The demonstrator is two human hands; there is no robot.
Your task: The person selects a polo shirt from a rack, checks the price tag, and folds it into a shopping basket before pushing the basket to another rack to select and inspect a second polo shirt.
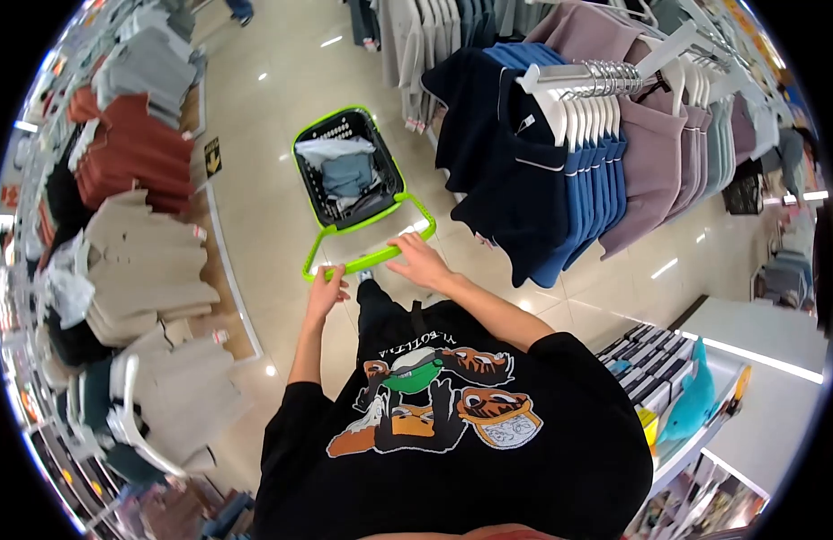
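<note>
A black shopping cart basket (315,193) with a lime-green rim holds folded grey-blue and white clothes (346,166). Its green handle bar (377,256) runs in front of me. My left hand (326,286) grips the left end of the bar. My right hand (418,259) rests curled over the right part of the bar. I wear a black printed T-shirt, seen below.
A rack of navy, blue and mauve polo shirts (569,153) on white hangers stands close on the right. Hanging beige, rust and grey tops (138,252) line the left. A shelf with boxed goods and a blue dolphin toy (695,396) sits at lower right. Glossy beige floor (264,90) stretches ahead.
</note>
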